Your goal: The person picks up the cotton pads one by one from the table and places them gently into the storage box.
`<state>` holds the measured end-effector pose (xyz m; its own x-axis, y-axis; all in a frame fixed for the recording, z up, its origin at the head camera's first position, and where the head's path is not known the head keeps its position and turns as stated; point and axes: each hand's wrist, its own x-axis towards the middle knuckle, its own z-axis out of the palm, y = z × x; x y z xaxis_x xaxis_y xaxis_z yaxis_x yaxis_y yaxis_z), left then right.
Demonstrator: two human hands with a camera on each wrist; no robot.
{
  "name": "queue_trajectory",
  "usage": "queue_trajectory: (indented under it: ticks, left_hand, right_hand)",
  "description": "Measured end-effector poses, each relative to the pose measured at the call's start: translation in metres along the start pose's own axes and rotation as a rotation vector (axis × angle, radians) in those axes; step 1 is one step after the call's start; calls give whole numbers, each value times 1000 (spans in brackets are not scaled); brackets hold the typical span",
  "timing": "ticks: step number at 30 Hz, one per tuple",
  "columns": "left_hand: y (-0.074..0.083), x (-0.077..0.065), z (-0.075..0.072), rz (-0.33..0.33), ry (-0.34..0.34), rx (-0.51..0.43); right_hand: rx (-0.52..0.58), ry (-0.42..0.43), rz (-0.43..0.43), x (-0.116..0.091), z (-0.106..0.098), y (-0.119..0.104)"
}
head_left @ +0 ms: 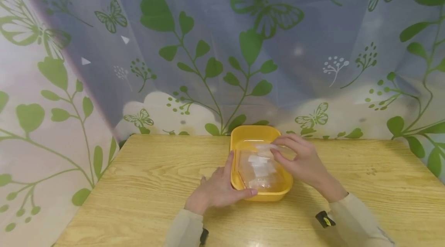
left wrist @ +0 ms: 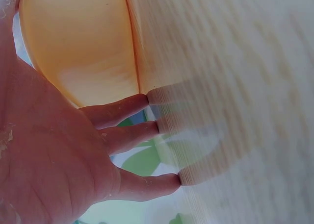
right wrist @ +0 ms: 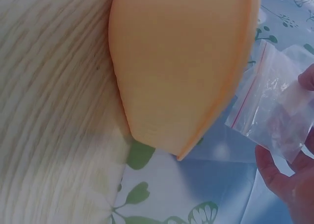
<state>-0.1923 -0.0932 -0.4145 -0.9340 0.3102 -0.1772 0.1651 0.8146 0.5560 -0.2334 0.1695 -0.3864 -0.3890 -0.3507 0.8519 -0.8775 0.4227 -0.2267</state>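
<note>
A yellow plastic bin [head_left: 255, 130] stands on the wooden table, holding several clear bags [head_left: 260, 167] with white contents. My right hand [head_left: 299, 157] is over the bin's right rim and pinches a small clear zip bag [right wrist: 272, 101]. That bag has a red line along its seal and is held up above the bin's rim. My left hand [head_left: 217, 188] rests against the bin's near left corner. Its thumb lies over the front rim and one finger along the left side. In the left wrist view the other fingers [left wrist: 130, 138] are straight, their tips on the tabletop.
The wooden table [head_left: 167, 169] runs out on both sides of the bin. Right behind its far edge hangs a blue and white cloth [head_left: 208, 46] printed with green leaves and butterflies. A paler cloth side [head_left: 41, 123] hangs at the left.
</note>
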Motion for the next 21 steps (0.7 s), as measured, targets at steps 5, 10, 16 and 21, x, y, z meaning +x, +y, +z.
queue_trajectory:
  ticks: [5, 10, 16, 21]
  left_hand:
    - [0, 0, 1, -4, -3, 17]
    - [1, 0, 0, -8, -13, 25]
    - [2, 0, -1, -8, -5, 28]
    - [2, -1, -1, -8, -5, 22]
  right_hand:
    - [-37, -33, 26, 1, 8, 1]
    - [-77, -59, 43, 2, 17, 5]
    - [-132, -80, 12, 2, 29, 13]
    - [-188, -108, -19, 2, 36, 15]
